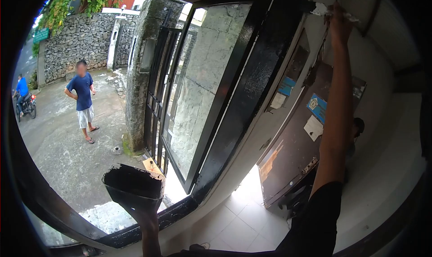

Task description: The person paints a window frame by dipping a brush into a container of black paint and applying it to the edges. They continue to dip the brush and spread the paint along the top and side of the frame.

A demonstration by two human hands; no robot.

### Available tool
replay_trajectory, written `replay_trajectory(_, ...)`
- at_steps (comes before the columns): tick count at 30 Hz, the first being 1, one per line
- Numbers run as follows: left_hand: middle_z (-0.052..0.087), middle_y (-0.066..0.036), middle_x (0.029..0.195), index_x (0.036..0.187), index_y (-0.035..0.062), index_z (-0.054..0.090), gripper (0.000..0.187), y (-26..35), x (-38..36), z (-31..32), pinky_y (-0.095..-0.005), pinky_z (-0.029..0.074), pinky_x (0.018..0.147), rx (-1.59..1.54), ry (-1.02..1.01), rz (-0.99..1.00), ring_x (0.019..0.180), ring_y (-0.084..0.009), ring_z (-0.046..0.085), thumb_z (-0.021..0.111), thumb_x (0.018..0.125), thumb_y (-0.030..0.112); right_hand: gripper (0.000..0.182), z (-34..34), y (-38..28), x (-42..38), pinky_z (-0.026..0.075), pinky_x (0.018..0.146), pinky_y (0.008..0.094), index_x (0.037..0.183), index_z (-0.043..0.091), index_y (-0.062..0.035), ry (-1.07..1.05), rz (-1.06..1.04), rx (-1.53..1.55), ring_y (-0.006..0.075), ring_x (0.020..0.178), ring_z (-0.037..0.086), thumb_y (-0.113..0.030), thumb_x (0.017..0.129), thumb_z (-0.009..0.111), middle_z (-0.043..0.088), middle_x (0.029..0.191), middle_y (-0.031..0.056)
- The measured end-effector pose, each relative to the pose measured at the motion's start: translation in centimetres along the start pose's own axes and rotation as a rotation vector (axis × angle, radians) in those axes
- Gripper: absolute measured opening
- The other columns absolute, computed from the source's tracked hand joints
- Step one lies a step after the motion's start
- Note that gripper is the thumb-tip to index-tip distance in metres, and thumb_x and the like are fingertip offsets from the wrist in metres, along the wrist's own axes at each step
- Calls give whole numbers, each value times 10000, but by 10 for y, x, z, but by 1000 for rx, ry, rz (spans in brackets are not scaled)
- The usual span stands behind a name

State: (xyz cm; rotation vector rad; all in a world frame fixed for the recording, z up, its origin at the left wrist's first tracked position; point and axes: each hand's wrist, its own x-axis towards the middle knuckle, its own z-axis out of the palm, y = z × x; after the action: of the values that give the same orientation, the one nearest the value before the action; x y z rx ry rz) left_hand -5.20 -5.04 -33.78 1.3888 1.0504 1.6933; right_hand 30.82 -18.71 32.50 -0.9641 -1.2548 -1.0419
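My left hand (147, 216) grips a cut-open plastic paint container (135, 198) from below; dark paint coats its inside. The container is in front of the lower part of the window opening. High at the upper right, my right hand (340, 26) reaches up to the top corner of the glossy black window frame (252, 81). Its fingers look closed, but what they hold is too dark and small to make out. White patches show on the wall (320, 8) beside this hand. A black-framed glass window sash (211, 54) stands swung outward.
Outside, a person in a blue shirt (84, 90) stands on the paving, and a rider on a motorbike (28, 104) is at the far left. A stone pillar (137, 90) and metal gate stand beyond the sash. A brown door (292, 153) is at the right, above white floor tiles (240, 216).
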Motion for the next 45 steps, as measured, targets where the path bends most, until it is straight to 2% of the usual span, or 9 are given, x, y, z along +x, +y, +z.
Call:
replay_trajectory(8, 305, -156, 1477, 1478, 35, 121, 746, 0, 1, 6, -399, 347, 1107, 56, -36, -18, 1326, -275, 388, 541, 905, 263, 248, 14, -29, 9, 448, 518, 252, 855, 662, -36, -25, -33, 75, 85, 600, 561, -266, 940, 624, 617, 738, 23)
replay_trajectory(11, 308, -155, 1476, 1476, 31, 133, 717, -6, -2, 1, -398, 347, 1108, 84, -22, -34, 1325, -275, 389, 520, 922, 270, 314, 4, -8, 9, 462, 548, 244, 1023, 690, -38, -214, -208, -127, 88, 637, 631, -328, 934, 608, 669, 752, 49)
replay_trajectory(16, 312, -155, 1475, 1472, 23, 151, 672, -8, 1, 1, -397, 346, 1110, 114, -6, -59, 1324, -274, 392, 485, 949, 282, 254, -4, -20, -30, 508, 771, 249, 1061, 718, -124, -206, -468, -381, 95, 858, 672, -303, 891, 659, 721, 897, 74)
replay_trajectory(19, 315, -155, 1475, 1470, 18, 163, 647, -9, 2, 3, -396, 346, 1111, 131, -16, -72, 1324, -274, 393, 464, 966, 289, 291, -9, -30, -39, 498, 813, 266, 1111, 698, -82, -321, -213, -424, 113, 928, 651, -293, 919, 637, 713, 972, 54)
replay_trajectory(28, 322, -154, 1473, 1465, 5, 193, 587, -4, -2, -5, -394, 345, 1113, 202, -48, -117, 1322, -273, 397, 407, 1010, 308, 232, -8, -27, -37, 505, 753, 261, 1104, 700, -114, -459, -447, -422, 137, 857, 665, -217, 898, 672, 699, 949, 58)
replay_trajectory(31, 332, -152, 1470, 1451, -6, 223, 600, 27, -3, -6, -421, 344, 1118, 987, 24, 355, 1319, -280, 400, 444, 998, 320, 223, -6, -33, -37, 504, 757, 263, 1077, 709, -108, -344, -348, -427, 133, 870, 664, -239, 903, 662, 706, 940, 61)
replay_trajectory(35, 319, -139, 1474, 1464, 43, 170, 657, 29, -4, -6, -422, 364, 1099, 685, 24, 286, 1314, -276, 402, 508, 944, 260, 250, -9, -36, -33, 510, 700, 257, 1037, 718, -82, -419, -295, -431, 114, 822, 668, -283, 901, 657, 715, 882, 63)
replay_trajectory(37, 313, -133, 1476, 1470, 67, 144, 700, 29, -4, -8, -423, 373, 1089, 535, 21, 250, 1311, -274, 403, 540, 917, 230, 276, -14, -39, -26, 508, 634, 245, 1000, 722, -55, -268, 3, -316, 98, 763, 668, -302, 902, 648, 714, 816, 56)
replay_trajectory(45, 287, -108, 1484, 1495, 164, 37, 934, 29, -13, -11, -426, 412, 1052, -61, -26, 103, 1300, -265, 406, 668, 809, 109, 278, -10, -9, -104, 493, 590, 238, 911, 707, -31, -109, -86, -134, 82, 681, 641, -295, 912, 619, 689, 758, 22)
